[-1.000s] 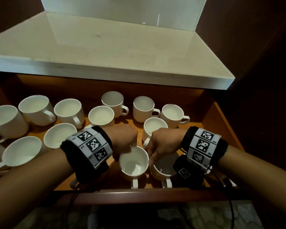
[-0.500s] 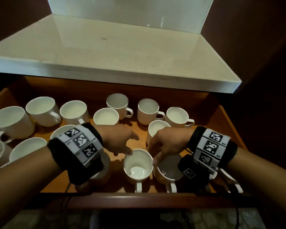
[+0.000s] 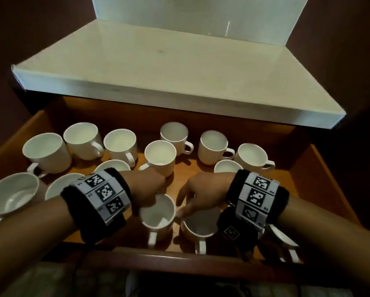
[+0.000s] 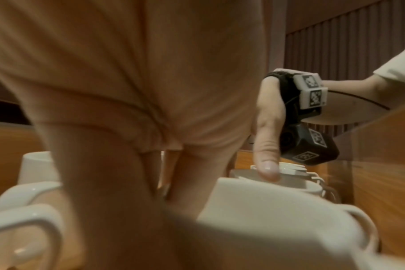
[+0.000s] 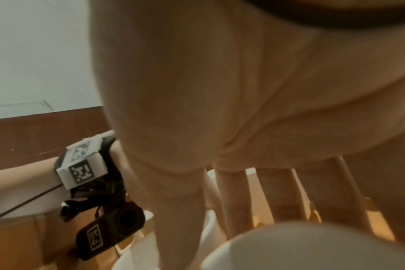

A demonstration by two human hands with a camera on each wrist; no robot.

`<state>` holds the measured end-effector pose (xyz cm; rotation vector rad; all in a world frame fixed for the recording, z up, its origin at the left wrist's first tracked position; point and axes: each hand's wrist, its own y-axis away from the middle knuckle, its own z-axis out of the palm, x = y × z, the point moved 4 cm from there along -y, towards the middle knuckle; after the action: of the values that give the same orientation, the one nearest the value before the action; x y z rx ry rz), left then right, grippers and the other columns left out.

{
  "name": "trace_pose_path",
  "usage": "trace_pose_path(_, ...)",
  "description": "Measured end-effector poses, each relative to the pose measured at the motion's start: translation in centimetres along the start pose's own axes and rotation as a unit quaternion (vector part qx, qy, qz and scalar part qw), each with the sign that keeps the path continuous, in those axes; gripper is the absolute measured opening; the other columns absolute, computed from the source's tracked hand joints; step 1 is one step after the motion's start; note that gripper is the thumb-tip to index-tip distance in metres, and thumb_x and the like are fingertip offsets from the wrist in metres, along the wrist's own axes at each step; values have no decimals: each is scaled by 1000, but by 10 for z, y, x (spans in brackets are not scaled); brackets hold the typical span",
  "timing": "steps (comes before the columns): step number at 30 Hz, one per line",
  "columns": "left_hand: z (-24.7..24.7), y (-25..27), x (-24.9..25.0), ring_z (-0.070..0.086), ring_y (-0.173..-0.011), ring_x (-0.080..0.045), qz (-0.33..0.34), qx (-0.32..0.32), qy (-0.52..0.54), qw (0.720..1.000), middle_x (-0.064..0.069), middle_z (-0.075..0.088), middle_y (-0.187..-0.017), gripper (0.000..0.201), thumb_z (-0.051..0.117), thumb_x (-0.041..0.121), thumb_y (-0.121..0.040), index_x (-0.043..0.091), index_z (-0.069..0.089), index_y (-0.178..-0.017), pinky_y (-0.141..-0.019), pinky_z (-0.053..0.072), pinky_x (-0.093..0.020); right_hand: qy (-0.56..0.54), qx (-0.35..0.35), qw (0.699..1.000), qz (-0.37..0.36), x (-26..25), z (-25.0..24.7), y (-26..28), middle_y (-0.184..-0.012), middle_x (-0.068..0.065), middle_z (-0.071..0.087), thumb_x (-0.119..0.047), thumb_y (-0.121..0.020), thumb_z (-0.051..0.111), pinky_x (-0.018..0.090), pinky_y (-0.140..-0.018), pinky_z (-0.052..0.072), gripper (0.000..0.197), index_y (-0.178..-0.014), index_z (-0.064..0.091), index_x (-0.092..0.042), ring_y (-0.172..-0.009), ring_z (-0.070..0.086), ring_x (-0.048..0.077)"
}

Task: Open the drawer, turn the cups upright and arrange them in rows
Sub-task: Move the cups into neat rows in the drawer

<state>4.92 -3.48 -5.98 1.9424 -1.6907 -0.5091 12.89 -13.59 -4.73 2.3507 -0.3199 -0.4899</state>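
The wooden drawer [image 3: 304, 189] stands pulled out, with several white cups upright in it. In the front row two cups stand side by side, handles toward me. My left hand [image 3: 155, 199] grips the far left rim of the left cup [image 3: 158, 219], thumb in front and fingers [image 4: 197, 175] behind its wall [image 4: 266, 228]. On the right cup [image 3: 201, 226] my right hand [image 3: 183, 207] holds the rim: its thumb presses the left edge and its spread fingers [image 5: 234, 201] reach down behind that cup [image 5: 301, 246].
More upright cups fill the back [image 3: 212, 146] and the left [image 3: 45, 153] of the drawer in loose rows. Another cup [image 3: 282, 234] sits half hidden under my right wrist. A pale countertop [image 3: 179, 67] overhangs the drawer's back. Bare wood shows at the drawer's right side.
Half a second ago my left hand was off the cup with fingers stretched out; now it is back on the rim. My right hand has stayed on its cup.
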Motion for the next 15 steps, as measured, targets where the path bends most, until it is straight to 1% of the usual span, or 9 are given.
trace_pose_path(1, 1, 1, 1, 62, -108, -21, 0, 3, 14, 1000, -6, 63, -122, 35, 56, 12, -90, 15, 61, -125, -82, 52, -28, 2, 0, 1000, -4, -2, 0, -2, -126, -4, 60, -56, -89, 56, 25, -79, 39, 50, -132, 58, -30, -112, 53, 16)
trace_pose_path(3, 1, 0, 3, 62, -108, -20, 11, 9, 25, 1000, -4, 65, -121, 38, 56, 11, -89, 18, 61, -126, -86, 54, -29, 1, -4, 1000, -5, -3, 2, -4, -123, -6, 62, -57, -89, 56, 25, -79, 39, 46, -128, 62, -33, -107, 52, 13)
trace_pose_path(6, 0, 1, 5, 62, -107, -20, 8, 8, 8, 1000, -5, 66, -119, 34, 55, 13, -90, 17, 63, -123, -84, 52, -28, -8, -18, 1000, -2, -3, 5, -7, -123, -8, 62, -59, -88, 56, 27, -82, 42, 43, -122, 65, -35, -107, 52, 13)
trace_pose_path(9, 0, 1, 7, 62, -106, -21, 8, 7, -8, 1000, -7, 66, -118, 33, 55, 15, -90, 14, 63, -122, -84, 52, -28, -25, -18, 999, -10, -3, 5, -5, -123, -8, 63, -53, -90, 57, 24, -80, 38, 40, -122, 67, -32, -102, 50, 10)
trace_pose_path(11, 0, 2, 7, 61, -108, -21, 11, 5, -12, 1000, -7, 65, -119, 33, 55, 16, -91, 13, 63, -122, -85, 51, -28, -37, -12, 999, -14, -3, 5, -4, -122, -8, 64, -50, -91, 58, 23, -80, 36, 38, -121, 68, -30, -100, 49, 8)
trace_pose_path(13, -1, 1, 7, 61, -108, -20, 19, 9, -18, 1000, -7, 65, -119, 32, 56, 16, -91, 13, 63, -122, -87, 51, -28, -42, -10, 999, -14, -2, 5, -4, -121, -8, 65, -48, -91, 59, 23, -83, 37, 36, -120, 69, -30, -101, 50, 9)
trace_pose_path(15, -1, 0, 9, 62, -107, -21, 26, 11, -26, 999, -7, 66, -117, 31, 56, 16, -90, 14, 64, -120, -88, 52, -30, -36, -11, 999, -8, -2, 6, -5, -123, -7, 63, -50, -90, 59, 25, -85, 39, 38, -121, 68, -30, -107, 52, 12)
